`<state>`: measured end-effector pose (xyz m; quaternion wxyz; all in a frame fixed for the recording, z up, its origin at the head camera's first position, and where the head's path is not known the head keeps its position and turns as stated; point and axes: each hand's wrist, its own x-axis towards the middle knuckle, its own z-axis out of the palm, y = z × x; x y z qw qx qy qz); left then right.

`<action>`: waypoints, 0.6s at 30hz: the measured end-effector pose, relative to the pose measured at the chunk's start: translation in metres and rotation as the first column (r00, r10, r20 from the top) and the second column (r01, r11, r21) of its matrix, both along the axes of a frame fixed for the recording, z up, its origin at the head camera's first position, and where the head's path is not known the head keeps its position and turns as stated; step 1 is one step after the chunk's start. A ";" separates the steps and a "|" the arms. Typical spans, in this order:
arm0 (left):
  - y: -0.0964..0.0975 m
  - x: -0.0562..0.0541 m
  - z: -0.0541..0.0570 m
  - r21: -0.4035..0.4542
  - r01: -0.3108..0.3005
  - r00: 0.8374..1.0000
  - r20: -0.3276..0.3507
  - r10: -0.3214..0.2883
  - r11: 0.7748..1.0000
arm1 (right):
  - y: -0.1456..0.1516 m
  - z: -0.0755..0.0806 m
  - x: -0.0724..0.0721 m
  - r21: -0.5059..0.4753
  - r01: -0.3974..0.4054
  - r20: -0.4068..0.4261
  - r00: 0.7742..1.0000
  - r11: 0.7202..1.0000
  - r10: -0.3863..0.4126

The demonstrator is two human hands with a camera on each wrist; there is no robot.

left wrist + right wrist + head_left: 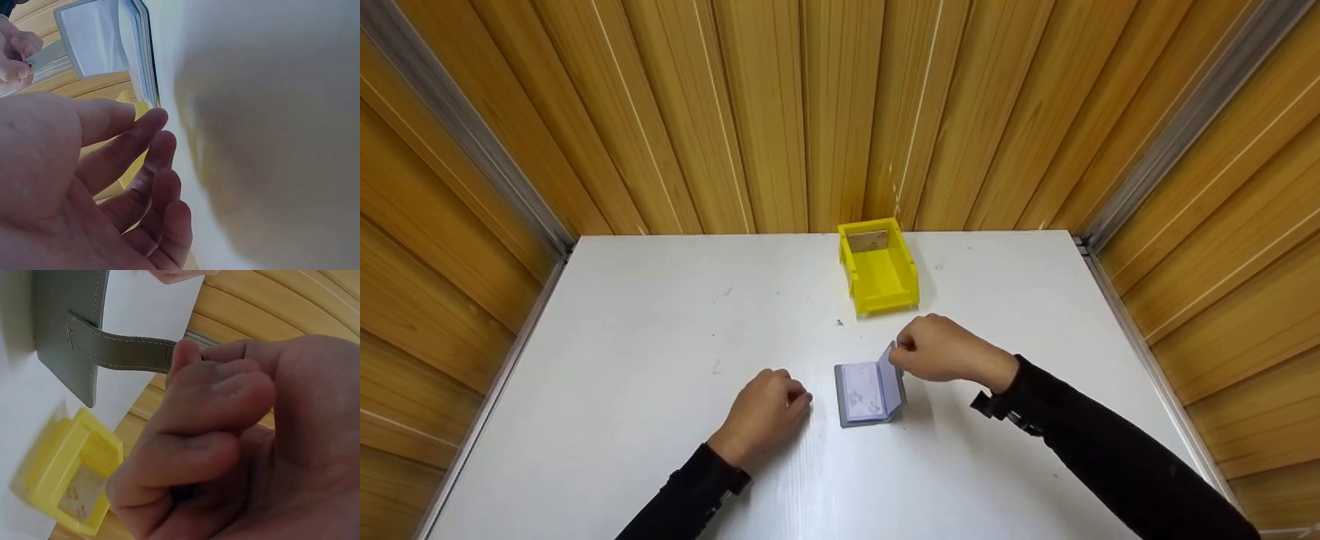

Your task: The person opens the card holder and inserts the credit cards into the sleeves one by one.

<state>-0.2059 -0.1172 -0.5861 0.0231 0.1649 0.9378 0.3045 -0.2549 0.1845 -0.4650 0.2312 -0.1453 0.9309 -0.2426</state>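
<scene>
A small notebook (864,391) with a grey cover lies on the white table, its right cover lifted and tilted upward. In the right wrist view a stitched closure strap (124,351) runs out from that cover. My right hand (937,349) pinches the strap's end between thumb and index finger, the other fingers curled in. To the left of the notebook, my left hand (765,412) rests at the table with loosely bent fingers, holding nothing and apart from the notebook. A metal snap (31,64) shows at the strap's end in the left wrist view.
Behind the notebook, near the table's back edge, stands a yellow plastic bin (887,301) with a low front. Wood-patterned walls (765,112) border the white table (645,315) at the back and both sides. Small dark marks dot the tabletop.
</scene>
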 end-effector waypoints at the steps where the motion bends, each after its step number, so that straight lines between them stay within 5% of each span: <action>1: 0.000 0.000 0.000 0.003 -0.002 1.000 0.006 0.002 1.000 | -0.005 -0.002 0.000 -0.011 -0.011 -0.005 1.000 1.000 0.011; 18: 0.001 -0.005 -0.001 0.036 0.015 1.000 0.007 -0.015 0.999 | -0.056 -0.034 0.001 -0.220 -0.150 -0.021 0.989 0.964 0.149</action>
